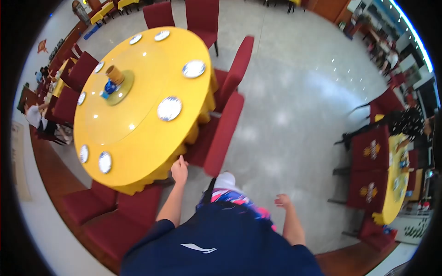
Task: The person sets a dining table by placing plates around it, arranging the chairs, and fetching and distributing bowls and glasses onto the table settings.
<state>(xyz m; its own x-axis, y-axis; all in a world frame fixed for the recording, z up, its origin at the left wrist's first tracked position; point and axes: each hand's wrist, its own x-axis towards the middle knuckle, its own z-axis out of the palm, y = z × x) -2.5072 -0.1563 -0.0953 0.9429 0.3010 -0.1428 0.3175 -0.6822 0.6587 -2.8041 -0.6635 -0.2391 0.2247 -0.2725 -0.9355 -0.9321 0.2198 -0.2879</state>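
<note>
My left hand (179, 171) is beside the near edge of a round table with a yellow cloth (152, 156), close to a dark red chair (224, 138). Its fingers are curled in, and I see nothing in them. Out over the grey floor, my right hand (283, 201) hangs at my side, loosely closed and touching nothing. Several patterned plates, among them one plate (170, 108) nearest the chair, are set around the table's rim. On the glass turntable (154, 87), a brown cup-like container (115, 74) stands by small blue items (109, 87).
Dark red chairs (133, 221) surround the table. At the right, more chairs (368, 147) stand at another yellow-covered table (393, 184), with a person in dark spotted clothing (407, 122) beside it. A seated person (34, 115) is at the far left. Grey floor (285, 115) runs between the tables.
</note>
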